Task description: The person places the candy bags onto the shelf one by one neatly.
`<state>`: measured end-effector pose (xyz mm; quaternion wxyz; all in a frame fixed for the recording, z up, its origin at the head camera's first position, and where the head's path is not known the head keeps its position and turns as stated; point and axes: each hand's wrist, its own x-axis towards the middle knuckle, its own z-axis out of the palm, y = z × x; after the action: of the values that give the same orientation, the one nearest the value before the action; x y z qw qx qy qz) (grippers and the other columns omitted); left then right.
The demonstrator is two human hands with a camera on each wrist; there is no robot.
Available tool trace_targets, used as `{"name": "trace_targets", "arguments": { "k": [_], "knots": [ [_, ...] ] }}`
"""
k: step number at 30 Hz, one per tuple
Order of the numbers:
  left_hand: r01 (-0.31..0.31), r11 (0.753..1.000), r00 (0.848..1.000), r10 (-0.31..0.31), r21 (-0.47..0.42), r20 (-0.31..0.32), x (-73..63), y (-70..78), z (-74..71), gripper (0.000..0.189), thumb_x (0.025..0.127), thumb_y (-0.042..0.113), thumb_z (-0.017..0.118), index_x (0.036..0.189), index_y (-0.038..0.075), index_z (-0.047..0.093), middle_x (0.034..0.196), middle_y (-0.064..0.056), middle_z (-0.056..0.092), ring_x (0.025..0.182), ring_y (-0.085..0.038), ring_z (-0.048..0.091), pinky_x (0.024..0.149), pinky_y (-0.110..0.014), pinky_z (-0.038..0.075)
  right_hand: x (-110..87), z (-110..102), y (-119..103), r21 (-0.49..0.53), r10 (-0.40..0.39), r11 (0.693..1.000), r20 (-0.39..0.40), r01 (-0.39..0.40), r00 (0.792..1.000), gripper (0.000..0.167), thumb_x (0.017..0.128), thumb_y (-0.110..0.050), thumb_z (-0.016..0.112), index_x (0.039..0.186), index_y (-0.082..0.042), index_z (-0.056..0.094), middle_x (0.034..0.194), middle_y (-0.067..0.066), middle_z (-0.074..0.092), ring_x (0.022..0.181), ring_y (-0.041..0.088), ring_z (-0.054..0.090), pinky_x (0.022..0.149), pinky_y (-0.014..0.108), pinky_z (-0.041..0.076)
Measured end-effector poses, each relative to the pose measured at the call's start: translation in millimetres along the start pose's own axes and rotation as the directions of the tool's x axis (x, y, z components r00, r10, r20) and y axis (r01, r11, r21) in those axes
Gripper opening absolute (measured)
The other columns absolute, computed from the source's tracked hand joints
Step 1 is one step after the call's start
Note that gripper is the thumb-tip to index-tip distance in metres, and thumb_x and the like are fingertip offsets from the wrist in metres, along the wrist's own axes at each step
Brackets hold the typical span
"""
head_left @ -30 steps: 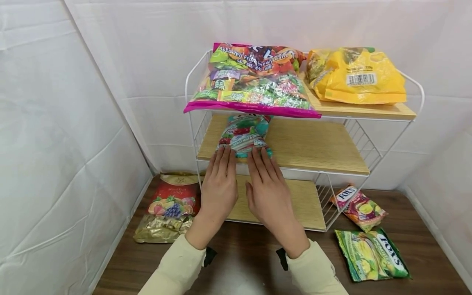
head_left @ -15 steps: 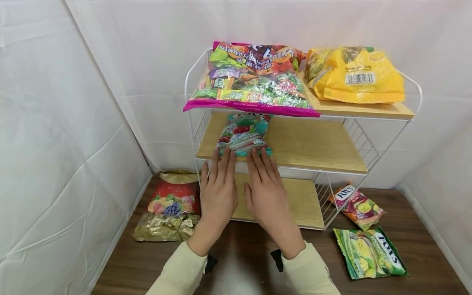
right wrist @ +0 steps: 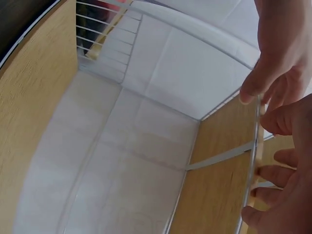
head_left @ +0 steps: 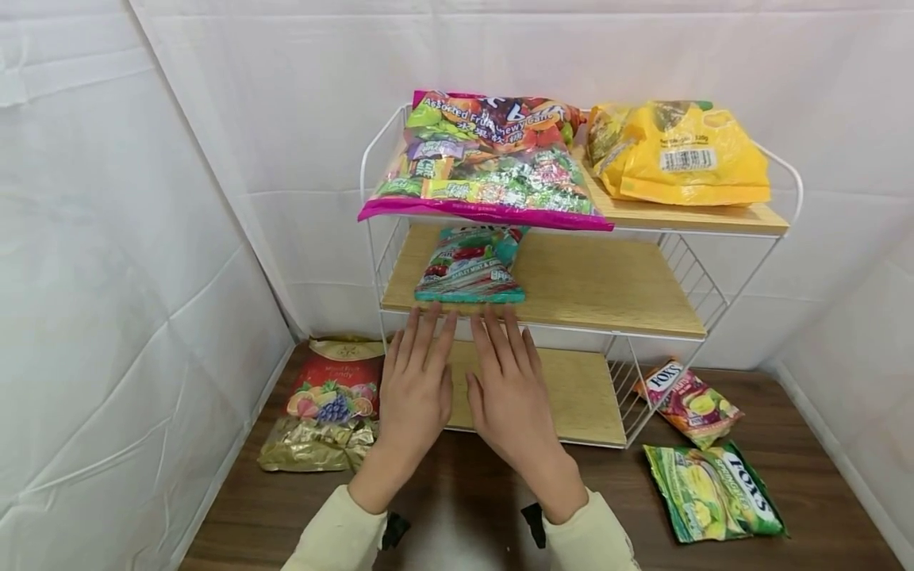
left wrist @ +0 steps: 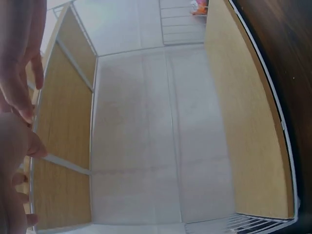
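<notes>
On the left part of the rack's middle shelf [head_left: 607,277] lies a teal Fox's candy bag [head_left: 471,270], its top tucked from sight under the overhanging fruit chew bag. My left hand [head_left: 417,381] holds nothing; its straight fingers point at the shelf's front edge, just below the bag's lower seam. Beside it my right hand [head_left: 510,385] is likewise flat with straight fingers and a gap to the bag's seam. The left wrist view shows the left hand [left wrist: 14,161] at the shelf edge, and the right wrist view shows the right hand [right wrist: 287,190] there too.
The top shelf bears an assorted fruit chew bag [head_left: 493,162] and a yellow bag [head_left: 685,159]. A red and gold candy bag [head_left: 332,404] lies left of the rack. To the right are a purple Fox's bag [head_left: 693,404] and a green Fox's bag [head_left: 714,492].
Both hands have drawn back toward the person, so the fingertips have left the teal bag's lower edge. The bag stays in place on the middle shelf.
</notes>
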<state>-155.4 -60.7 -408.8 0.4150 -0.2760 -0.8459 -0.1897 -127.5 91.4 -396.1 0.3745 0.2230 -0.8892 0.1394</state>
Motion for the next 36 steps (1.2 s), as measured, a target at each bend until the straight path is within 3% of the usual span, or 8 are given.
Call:
{"name": "trace_targets", "arguments": {
  "k": [9,12,16,24,28,33,34,36],
  "knots": [
    [0.091,0.989,0.995,-0.094,-0.117,-0.021,-48.4,-18.8,-6.3,0.05,0.103,0.029,0.035,0.14,-0.005,0.042,0.14,-0.024,0.043,0.128,-0.043,0.04,0.096,-0.057,0.039,-21.8,18,-19,0.103,-0.033,0.994,0.017,0.031,0.999,0.053,0.103,-0.029,0.03,0.144,0.004,0.034,0.142,0.021,0.041,0.132,0.039,0.037,0.103,0.053,0.035],
    [0.142,0.979,0.989,-0.145,-0.146,-0.01,-68.8,-25.8,-4.9,0.046,0.098,0.018,0.053,0.136,-0.008,0.046,0.135,-0.026,0.046,0.124,-0.044,0.043,0.095,-0.058,0.039,-30.1,29,-26,0.161,-0.025,0.987,0.023,0.021,0.999,0.056,0.103,-0.032,0.025,0.143,0.005,0.035,0.14,0.022,0.043,0.13,0.039,0.039,0.101,0.05,0.038],
    [0.216,0.964,0.976,-0.215,-0.157,0.026,-93.8,-33.9,-4.3,0.06,0.079,-0.003,0.071,0.133,-0.01,0.047,0.133,-0.027,0.048,0.121,-0.045,0.046,0.092,-0.059,0.04,-39.4,42,-38,0.215,-0.009,0.977,0.082,-0.009,0.997,0.052,0.103,-0.029,0.032,0.143,0.004,0.036,0.141,0.021,0.042,0.132,0.037,0.038,0.101,0.049,0.039],
    [0.33,0.94,0.944,-0.328,-0.088,0.036,-131.8,-64.1,-8.2,0.062,0.076,-0.006,0.073,0.131,-0.012,0.048,0.126,-0.031,0.051,0.113,-0.046,0.05,0.09,-0.057,0.042,-57.2,72,-69,0.347,0.035,0.932,0.205,-0.106,0.978,0.055,0.093,-0.015,0.061,0.14,0.005,0.041,0.14,0.018,0.044,0.132,0.033,0.039,0.104,0.043,0.038],
    [0.447,0.894,0.894,-0.446,-0.039,0.043,-143.5,-84.2,-13.2,0.058,0.076,-0.005,0.073,0.128,-0.015,0.048,0.125,-0.033,0.05,0.111,-0.048,0.05,0.09,-0.06,0.041,-67.2,90,-86,0.369,0.018,0.92,0.295,-0.131,0.955,0.057,0.093,-0.017,0.06,0.141,0.005,0.039,0.142,0.019,0.042,0.133,0.031,0.038,0.104,0.04,0.037],
    [0.633,0.774,0.768,-0.622,-0.031,0.156,-151.3,-95.3,-15.5,0.055,0.084,0.0,0.069,0.131,-0.015,0.046,0.131,-0.035,0.044,0.116,-0.051,0.045,0.091,-0.062,0.039,-75.1,111,-103,0.409,0.04,0.876,0.467,-0.256,0.883,0.058,0.096,-0.019,0.056,0.145,0.003,0.033,0.146,0.02,0.037,0.134,0.032,0.037,0.101,0.042,0.04],
    [0.647,0.762,0.754,-0.633,-0.03,0.177,-152.1,-95.6,-15.0,0.054,0.085,0.001,0.068,0.131,-0.015,0.045,0.133,-0.035,0.043,0.118,-0.051,0.043,0.091,-0.062,0.038,-76.3,115,-105,0.414,0.055,0.863,0.494,-0.29,0.868,0.059,0.097,-0.019,0.056,0.145,0.003,0.032,0.146,0.02,0.037,0.133,0.032,0.037,0.101,0.042,0.04],
    [0.642,0.766,0.756,-0.628,-0.023,0.186,-153.7,-96.4,-13.3,0.054,0.085,0.001,0.068,0.131,-0.016,0.045,0.133,-0.035,0.042,0.12,-0.051,0.042,0.092,-0.062,0.038,-77.9,123,-109,0.421,0.086,0.835,0.538,-0.356,0.838,0.06,0.096,-0.018,0.057,0.146,0.003,0.031,0.146,0.021,0.036,0.132,0.033,0.038,0.101,0.044,0.04]
  ]
}}
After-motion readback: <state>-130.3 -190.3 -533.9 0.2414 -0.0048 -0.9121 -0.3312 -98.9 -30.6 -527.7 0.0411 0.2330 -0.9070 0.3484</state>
